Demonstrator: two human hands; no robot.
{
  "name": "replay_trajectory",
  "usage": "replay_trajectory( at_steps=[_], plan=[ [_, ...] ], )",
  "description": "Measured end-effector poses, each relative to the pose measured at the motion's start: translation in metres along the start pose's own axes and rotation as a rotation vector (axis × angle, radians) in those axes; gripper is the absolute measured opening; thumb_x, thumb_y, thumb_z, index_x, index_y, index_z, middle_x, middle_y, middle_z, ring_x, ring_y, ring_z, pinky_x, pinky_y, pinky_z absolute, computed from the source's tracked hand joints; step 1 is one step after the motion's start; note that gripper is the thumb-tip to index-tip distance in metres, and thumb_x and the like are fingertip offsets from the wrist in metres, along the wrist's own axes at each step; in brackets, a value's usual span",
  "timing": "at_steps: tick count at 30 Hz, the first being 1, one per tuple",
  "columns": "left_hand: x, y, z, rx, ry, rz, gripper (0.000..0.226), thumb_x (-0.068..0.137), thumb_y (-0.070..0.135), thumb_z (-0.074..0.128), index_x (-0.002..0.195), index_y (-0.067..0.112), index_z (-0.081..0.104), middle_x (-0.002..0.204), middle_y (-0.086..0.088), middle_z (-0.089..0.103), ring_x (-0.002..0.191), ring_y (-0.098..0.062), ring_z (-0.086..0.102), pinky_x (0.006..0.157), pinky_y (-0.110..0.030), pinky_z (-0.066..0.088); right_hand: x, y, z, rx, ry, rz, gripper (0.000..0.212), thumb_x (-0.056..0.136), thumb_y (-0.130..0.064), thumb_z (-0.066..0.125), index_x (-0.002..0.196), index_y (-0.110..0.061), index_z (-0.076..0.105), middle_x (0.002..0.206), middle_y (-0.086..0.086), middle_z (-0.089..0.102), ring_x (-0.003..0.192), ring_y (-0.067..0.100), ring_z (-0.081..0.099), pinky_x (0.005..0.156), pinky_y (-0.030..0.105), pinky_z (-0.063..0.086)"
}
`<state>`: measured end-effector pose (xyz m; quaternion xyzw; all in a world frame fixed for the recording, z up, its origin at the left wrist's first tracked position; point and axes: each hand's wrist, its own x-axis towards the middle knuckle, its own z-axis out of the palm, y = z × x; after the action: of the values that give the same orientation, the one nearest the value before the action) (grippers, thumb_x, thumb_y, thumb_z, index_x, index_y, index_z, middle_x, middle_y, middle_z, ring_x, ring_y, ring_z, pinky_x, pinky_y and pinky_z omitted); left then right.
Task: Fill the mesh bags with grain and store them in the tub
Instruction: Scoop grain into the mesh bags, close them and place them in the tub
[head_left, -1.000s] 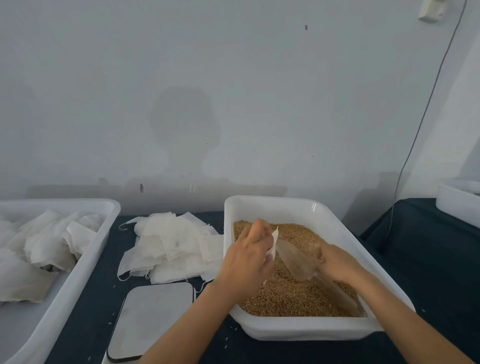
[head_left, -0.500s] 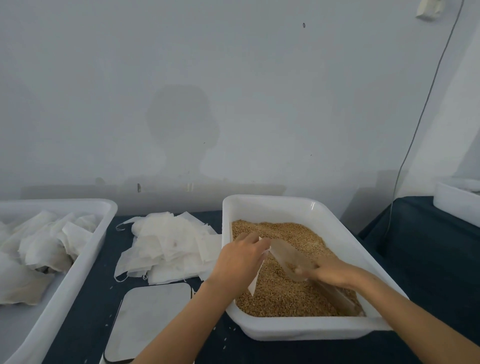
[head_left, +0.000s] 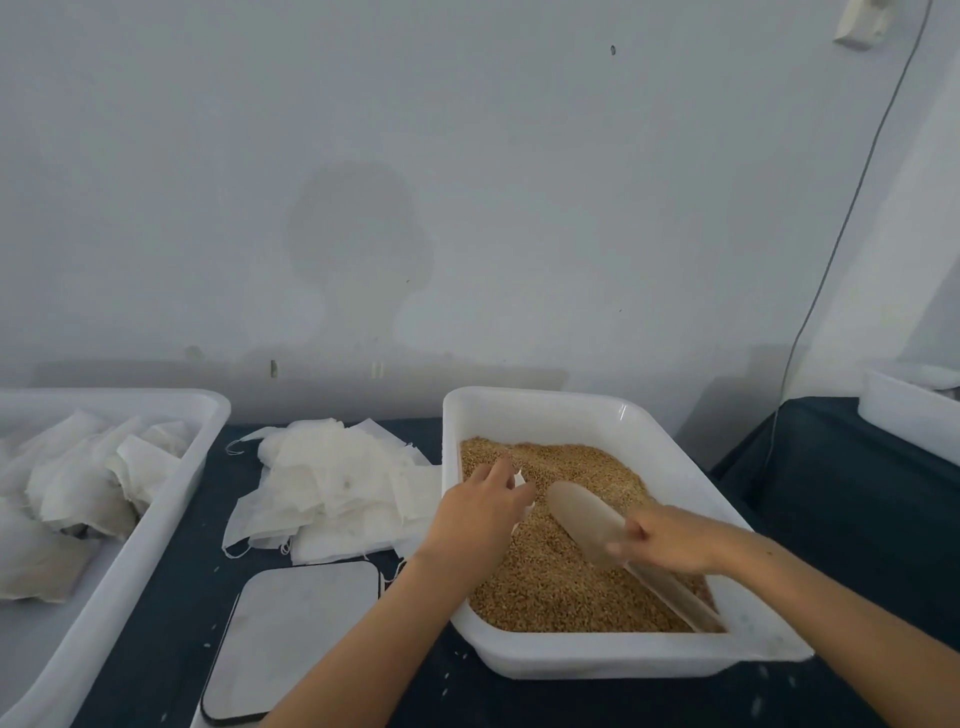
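**Bringing scoop and bag mouth together over the grain**

We hold a small white mesh bag (head_left: 521, 486) pinched in our left hand (head_left: 480, 514), low over the golden-brown grain (head_left: 550, 571) in the white rectangular plastic tray (head_left: 675, 470). Our right hand (head_left: 670, 538) is wrapped round the translucent plastic scoop (head_left: 584, 522), whose rounded lip points left toward the bag. The hands sit near each other, not touching

To do this well, we judge the bag mouth must open wide before the scoop tips; how open it is we cannot tell. Keeping both above the tray lets spills fall back into the grain

The large white storage tub (head_left: 156, 499) with bags already in it stands at the far left, the heap of empty white mesh bags (head_left: 337, 488) between it and the tray
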<state>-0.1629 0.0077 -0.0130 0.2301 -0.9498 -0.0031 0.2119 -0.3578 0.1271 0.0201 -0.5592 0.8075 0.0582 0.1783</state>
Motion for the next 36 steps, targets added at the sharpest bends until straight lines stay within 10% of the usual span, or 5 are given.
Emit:
replay_trajectory(
  at_steps=[10,20,27,31,36],
  plan=[
    [-0.001,0.000,0.002,0.021,-0.019,0.004,0.023,0.098,0.014,0.045,0.120,0.017,0.050,0.122,-0.003,0.043,0.109,-0.016,0.045,0.076,-0.026,0.044,0.009,-0.002,0.033,-0.134,0.144,0.199,0.059,0.091,-0.013,0.052,0.141,-0.014,0.022,0.119,0.003,0.057,0.095,0.015,0.058,0.070,0.023,0.047],
    [-0.001,-0.003,0.003,0.009,-0.027,0.025,0.022,0.096,0.016,0.050,0.117,0.020,0.051,0.121,0.000,0.045,0.108,-0.015,0.046,0.071,-0.022,0.035,0.008,0.008,0.000,0.206,0.115,0.140,0.011,0.097,-0.021,0.050,0.104,-0.013,0.051,0.082,-0.004,0.053,0.061,0.011,0.049,0.047,0.017,0.036],
    [-0.001,0.000,0.003,-0.035,-0.027,0.005,0.023,0.094,0.008,0.050,0.114,0.020,0.050,0.115,0.000,0.044,0.103,-0.014,0.045,0.073,-0.022,0.040,-0.028,0.024,-0.059,0.360,-0.101,0.023,0.037,0.092,-0.034,0.057,0.117,-0.027,0.030,0.080,0.003,0.053,0.047,0.007,0.038,0.044,0.018,0.036],
    [-0.002,0.001,0.001,-0.033,-0.025,-0.006,0.026,0.094,0.005,0.049,0.116,0.018,0.050,0.118,-0.002,0.043,0.106,-0.016,0.044,0.074,-0.024,0.042,-0.039,0.024,-0.087,0.134,-0.261,0.007,0.011,0.096,-0.029,0.052,0.102,-0.020,0.051,0.087,0.002,0.054,0.060,0.005,0.053,0.055,0.018,0.046],
    [-0.003,-0.001,0.001,-0.015,-0.028,0.006,0.027,0.093,0.004,0.050,0.117,0.017,0.050,0.120,-0.002,0.044,0.107,-0.017,0.044,0.076,-0.026,0.042,-0.040,0.018,-0.094,0.041,-0.343,-0.023,0.028,0.097,-0.037,0.047,0.097,-0.014,0.063,0.064,-0.005,0.051,0.051,0.006,0.044,0.052,0.017,0.040]
  ],
)
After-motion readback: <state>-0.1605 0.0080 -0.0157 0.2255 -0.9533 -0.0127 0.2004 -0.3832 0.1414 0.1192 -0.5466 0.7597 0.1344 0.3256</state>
